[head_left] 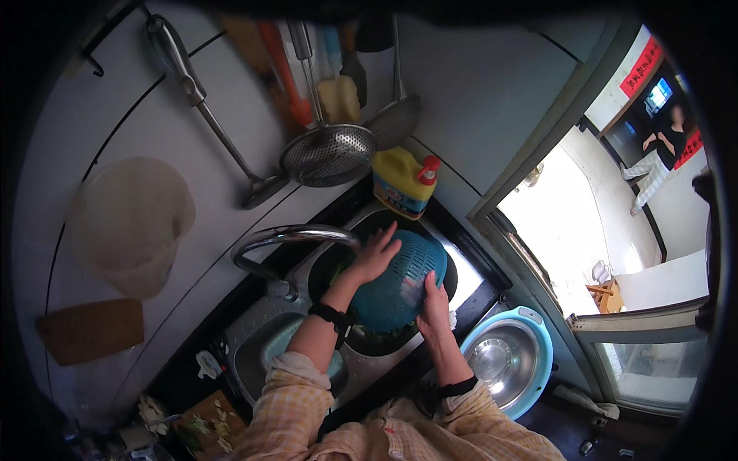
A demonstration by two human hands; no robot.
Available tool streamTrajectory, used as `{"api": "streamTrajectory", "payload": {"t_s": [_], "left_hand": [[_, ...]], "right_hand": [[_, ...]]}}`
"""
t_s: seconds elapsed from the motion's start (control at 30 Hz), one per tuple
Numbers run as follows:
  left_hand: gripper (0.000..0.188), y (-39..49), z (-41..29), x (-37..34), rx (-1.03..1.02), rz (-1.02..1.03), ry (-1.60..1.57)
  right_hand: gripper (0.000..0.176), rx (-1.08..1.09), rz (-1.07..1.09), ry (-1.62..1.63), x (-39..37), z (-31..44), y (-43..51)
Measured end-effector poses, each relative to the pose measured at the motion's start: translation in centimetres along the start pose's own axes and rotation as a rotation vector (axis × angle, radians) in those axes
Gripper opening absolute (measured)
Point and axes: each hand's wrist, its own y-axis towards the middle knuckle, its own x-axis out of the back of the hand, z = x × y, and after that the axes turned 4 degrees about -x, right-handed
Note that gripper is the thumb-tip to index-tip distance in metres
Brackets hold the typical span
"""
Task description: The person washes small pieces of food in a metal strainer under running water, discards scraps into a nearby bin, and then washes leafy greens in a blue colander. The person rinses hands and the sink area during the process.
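A teal plastic colander [398,282] is tilted over the right sink basin [452,282], its slotted outer side facing up. My right hand [433,308] grips its right edge, thumb on the outside. At its upper left, my left hand [375,256] has its fingers spread and seems to rest against the colander. The spout end of the chrome faucet [300,232] is right beside that hand. Green leaves [380,337] show in the basin below the colander, which hides most of the contents.
A yellow detergent jug [403,178] stands behind the basin. A steel strainer [331,155] and a ladle [222,132] hang above. Right of the sink sits a blue-rimmed steel bowl [499,360]. Chopped food lies on a cutting board [210,423]. A person [663,150] is beyond the window.
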Motion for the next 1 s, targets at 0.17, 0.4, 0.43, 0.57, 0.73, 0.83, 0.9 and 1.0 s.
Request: {"api": "streamTrajectory", "payload": {"t_s": [0.17, 0.4, 0.43, 0.57, 0.73, 0.83, 0.9, 1.0], "left_hand": [[0.061, 0.8, 4.0, 0.9, 0.073, 0.025, -0.010], [0.054, 0.0, 6.6, 0.8, 0.133, -0.056, -0.250], [0.052, -0.4, 6.8, 0.9, 0.162, -0.094, -0.364], [0.046, -2.0, 8.0, 0.6, 0.296, -0.256, -0.670], [0.045, -3.8, 9.1, -0.5, 0.412, -0.389, -0.817], [0.049, -5.8, 8.9, -0.3, 0.508, -0.377, -1.000], [0.055, -7.3, 8.8, 0.1, 0.539, -0.356, -1.067], [0.063, -8.9, 9.1, 0.8, 0.576, -0.436, -1.087]], "right_hand": [[0.038, 0.021, 0.056, 0.018, 0.0, 0.7, -1.1], [0.046, 0.029, -0.087, 0.027, 1.5, 1.2, -0.2], [0.047, 0.019, -0.123, 0.048, 1.6, 1.2, 0.0], [0.046, 0.018, -0.084, -0.001, 1.0, 0.8, 0.1], [0.036, -0.014, -0.074, -0.184, -1.8, 0.8, 0.6], [0.025, -0.049, 0.002, -0.303, -4.0, 0.7, 2.4], [0.021, -0.110, 0.085, -0.356, -5.5, 0.2, 4.0], [0.022, -0.117, 0.080, -0.488, -7.5, -1.5, 6.2]]}}
